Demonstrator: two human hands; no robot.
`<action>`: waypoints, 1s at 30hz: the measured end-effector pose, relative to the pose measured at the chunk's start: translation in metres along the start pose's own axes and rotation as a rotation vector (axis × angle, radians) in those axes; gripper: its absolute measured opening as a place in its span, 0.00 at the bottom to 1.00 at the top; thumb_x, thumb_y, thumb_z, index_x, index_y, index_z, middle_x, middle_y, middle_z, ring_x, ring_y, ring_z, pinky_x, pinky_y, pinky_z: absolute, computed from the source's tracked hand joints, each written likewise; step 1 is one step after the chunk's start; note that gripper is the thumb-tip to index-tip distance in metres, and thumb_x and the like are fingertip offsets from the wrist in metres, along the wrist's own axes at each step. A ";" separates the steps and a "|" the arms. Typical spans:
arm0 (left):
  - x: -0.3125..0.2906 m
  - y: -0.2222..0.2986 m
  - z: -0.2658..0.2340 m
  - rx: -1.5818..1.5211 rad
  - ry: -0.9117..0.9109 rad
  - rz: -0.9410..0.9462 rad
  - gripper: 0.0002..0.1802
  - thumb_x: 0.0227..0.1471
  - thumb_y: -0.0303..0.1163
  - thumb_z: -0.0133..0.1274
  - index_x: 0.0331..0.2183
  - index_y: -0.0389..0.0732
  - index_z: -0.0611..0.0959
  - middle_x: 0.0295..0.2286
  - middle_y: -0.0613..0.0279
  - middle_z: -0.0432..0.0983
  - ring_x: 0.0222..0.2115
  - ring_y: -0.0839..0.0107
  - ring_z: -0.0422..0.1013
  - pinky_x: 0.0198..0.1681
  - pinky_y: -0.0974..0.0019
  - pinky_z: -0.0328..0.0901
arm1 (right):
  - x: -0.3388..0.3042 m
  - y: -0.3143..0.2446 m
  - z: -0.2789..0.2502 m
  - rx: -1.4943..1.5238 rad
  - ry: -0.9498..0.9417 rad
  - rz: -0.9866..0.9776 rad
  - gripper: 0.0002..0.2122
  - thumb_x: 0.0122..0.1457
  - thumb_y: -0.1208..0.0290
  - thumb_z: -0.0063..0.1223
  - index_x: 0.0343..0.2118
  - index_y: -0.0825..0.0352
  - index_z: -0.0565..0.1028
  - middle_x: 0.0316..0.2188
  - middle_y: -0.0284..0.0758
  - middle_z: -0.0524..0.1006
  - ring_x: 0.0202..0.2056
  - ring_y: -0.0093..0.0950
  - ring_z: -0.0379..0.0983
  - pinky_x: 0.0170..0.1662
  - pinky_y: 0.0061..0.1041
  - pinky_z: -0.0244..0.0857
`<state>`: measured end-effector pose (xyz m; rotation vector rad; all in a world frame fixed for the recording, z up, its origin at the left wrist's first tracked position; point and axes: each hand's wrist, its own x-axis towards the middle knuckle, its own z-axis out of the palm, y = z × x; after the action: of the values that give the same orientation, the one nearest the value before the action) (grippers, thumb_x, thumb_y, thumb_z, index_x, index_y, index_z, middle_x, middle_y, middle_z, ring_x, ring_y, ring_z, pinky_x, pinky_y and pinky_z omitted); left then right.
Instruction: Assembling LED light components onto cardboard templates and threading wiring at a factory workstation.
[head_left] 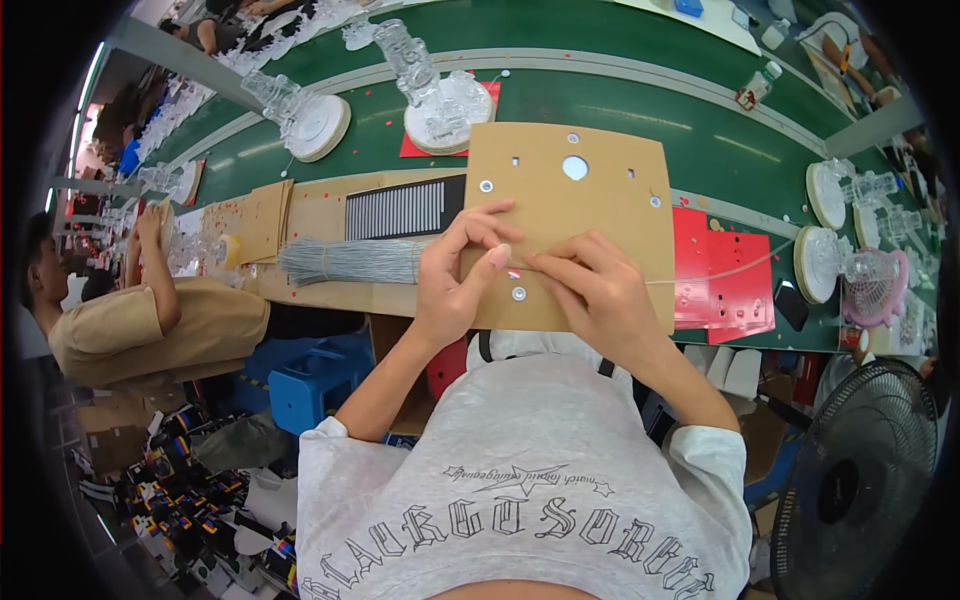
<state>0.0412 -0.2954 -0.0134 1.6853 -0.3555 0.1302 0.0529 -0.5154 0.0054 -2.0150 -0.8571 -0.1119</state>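
A tan board with a round middle hole, slots and several metal eyelets leans upright in front of me. My right hand rests against its lower part, thumb and fingers pinched on a thin pale cord. From that hand the cord runs off to the right, toward a round white base. My left hand is beside it at the board's lower left, fingers curled and thumb tip close to the right fingertips. Whatever lies between the left fingers is too small to make out.
Left of the board lie a bundle of grey wires and a black slotted panel. Red sheets and a phone are at the right. Clear figures on white bases stand behind. A black fan is near right; a co-worker sits left.
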 end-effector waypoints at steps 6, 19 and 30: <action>0.003 0.017 0.011 0.515 0.059 -0.007 0.31 0.52 0.27 0.61 0.57 0.38 0.70 0.58 0.50 0.67 0.61 0.54 0.62 0.62 0.56 0.59 | 0.004 0.003 0.003 0.113 0.132 0.118 0.09 0.52 0.83 0.63 0.37 0.68 0.84 0.29 0.35 0.79 0.29 0.29 0.77 0.32 0.26 0.71; 0.001 0.015 0.017 -0.432 0.134 -0.466 0.58 0.44 0.21 0.58 0.71 0.48 0.47 0.57 0.52 0.68 0.55 0.65 0.68 0.59 0.61 0.62 | 0.011 0.011 -0.005 0.207 0.132 0.053 0.12 0.52 0.84 0.62 0.40 0.64 0.86 0.29 0.33 0.80 0.28 0.25 0.77 0.31 0.23 0.71; -0.004 0.018 0.040 -0.609 0.282 -0.471 0.54 0.43 0.14 0.52 0.70 0.45 0.54 0.59 0.56 0.66 0.55 0.69 0.67 0.58 0.65 0.62 | 0.018 0.014 -0.036 -0.126 -0.156 -0.135 0.16 0.43 0.85 0.62 0.38 0.65 0.84 0.24 0.33 0.70 0.26 0.31 0.72 0.29 0.30 0.69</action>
<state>0.0273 -0.3357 -0.0037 1.0871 0.2071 -0.0858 0.0831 -0.5387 0.0232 -2.1024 -1.1096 -0.0870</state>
